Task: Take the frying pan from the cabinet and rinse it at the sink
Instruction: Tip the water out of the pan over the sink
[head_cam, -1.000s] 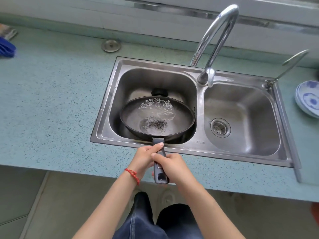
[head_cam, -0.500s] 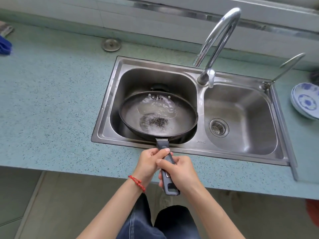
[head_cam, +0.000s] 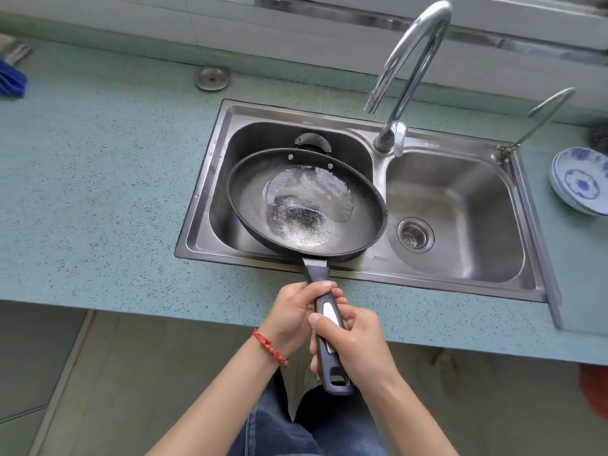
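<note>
A black frying pan (head_cam: 306,205) hangs over the left basin of the steel double sink (head_cam: 204,179), its bowl holding a pool of water. Its long dark handle reaches back over the counter edge toward me. My left hand (head_cam: 292,311), with a red bead bracelet on the wrist, grips the handle near the pan. Behind it my right hand (head_cam: 352,343) grips the handle's rear part. The pan's right rim sits above the divider between the basins. No water runs from the curved chrome tap (head_cam: 408,67).
A blue-and-white bowl (head_cam: 579,182) stands on the counter at the right of the sink. A thin metal spout (head_cam: 539,116) rises at the sink's back right corner. A round metal cap (head_cam: 211,78) sits behind the sink; a blue object (head_cam: 11,81) lies far left.
The pan has been drawn back toward me and shifted right, tilting so the water has swirled. More of the handle shows between my hands.
</note>
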Demonstrator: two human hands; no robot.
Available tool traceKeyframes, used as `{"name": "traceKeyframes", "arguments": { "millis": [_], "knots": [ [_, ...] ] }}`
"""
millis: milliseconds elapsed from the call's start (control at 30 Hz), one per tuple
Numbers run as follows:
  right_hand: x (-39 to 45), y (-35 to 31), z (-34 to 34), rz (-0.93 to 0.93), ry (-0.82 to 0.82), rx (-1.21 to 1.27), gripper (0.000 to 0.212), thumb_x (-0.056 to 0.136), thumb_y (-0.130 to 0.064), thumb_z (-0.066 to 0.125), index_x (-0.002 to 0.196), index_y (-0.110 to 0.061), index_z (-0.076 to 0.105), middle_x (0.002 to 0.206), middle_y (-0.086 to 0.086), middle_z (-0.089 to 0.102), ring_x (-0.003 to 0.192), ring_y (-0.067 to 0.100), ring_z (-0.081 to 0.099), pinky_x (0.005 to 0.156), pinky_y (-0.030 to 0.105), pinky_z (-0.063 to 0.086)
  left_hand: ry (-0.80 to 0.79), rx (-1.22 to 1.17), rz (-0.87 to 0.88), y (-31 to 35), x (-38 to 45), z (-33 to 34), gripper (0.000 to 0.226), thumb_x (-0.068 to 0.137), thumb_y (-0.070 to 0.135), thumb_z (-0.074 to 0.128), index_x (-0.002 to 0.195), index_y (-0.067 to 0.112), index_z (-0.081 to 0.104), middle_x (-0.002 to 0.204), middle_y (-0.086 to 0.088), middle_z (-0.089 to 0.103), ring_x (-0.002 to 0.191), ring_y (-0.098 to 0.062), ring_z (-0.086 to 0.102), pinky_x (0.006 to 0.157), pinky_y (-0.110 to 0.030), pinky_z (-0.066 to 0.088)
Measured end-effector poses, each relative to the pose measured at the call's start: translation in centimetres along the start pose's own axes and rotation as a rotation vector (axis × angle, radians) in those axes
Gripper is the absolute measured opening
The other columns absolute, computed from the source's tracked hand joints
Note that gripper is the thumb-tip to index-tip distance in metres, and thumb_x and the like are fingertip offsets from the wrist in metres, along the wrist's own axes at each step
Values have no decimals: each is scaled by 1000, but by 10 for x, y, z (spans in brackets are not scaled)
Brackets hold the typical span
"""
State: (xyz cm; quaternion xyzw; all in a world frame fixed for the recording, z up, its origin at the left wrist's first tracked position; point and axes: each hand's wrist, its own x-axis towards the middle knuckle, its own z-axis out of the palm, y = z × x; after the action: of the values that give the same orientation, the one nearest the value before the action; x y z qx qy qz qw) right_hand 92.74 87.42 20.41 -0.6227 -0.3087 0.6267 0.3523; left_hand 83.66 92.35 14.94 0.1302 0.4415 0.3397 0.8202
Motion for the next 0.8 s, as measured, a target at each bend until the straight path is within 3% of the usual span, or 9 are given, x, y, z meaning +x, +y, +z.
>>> {"name": "traceKeyframes", "arguments": {
  "millis": [167,333,533,633,800],
  "knots": [
    [-4,1,-9,-2,-41,8,23,84,-5,60,63,-7,53,48,9,59,36,23,56,40,26,47,35,82,108,-8,0,6,6,56,13,75,54,11,70,53,-4,66,55,-17,66,53,-29,56],
    [-7,-5,-16,-4,-45,-73,17,83,-6,59,67,-8,54,50,5,59,38,20,56,41,24,47,95,144,272,-9,0,10,12,65,17,66,54,12,68,52,-1,65,53,-16,65,51,-26,52],
    [-7,-3,-7,-42,132,-263,4,79,-15,55,78,-14,58,55,5,58,35,16,56,39,23,43,188,339,412,-7,-2,15,19,80,3,60,62,7,60,48,4,65,48,-8,60,49,-21,50],
    [-7,6,3,-101,212,-228,16,80,-19,58,97,-17,59,54,-5,54,30,11,49,35,18,36,211,385,429,-3,-4,11,19,80,5,61,62,8,61,51,3,65,52,-12,60,54,-25,49],
    [-8,12,10,-170,175,-55,8,79,-17,68,73,-18,64,42,-13,48,28,11,42,33,19,34,145,266,372,-3,-10,5,14,81,1,59,67,1,56,49,1,65,52,-13,66,50,-24,52]
  ]
}}
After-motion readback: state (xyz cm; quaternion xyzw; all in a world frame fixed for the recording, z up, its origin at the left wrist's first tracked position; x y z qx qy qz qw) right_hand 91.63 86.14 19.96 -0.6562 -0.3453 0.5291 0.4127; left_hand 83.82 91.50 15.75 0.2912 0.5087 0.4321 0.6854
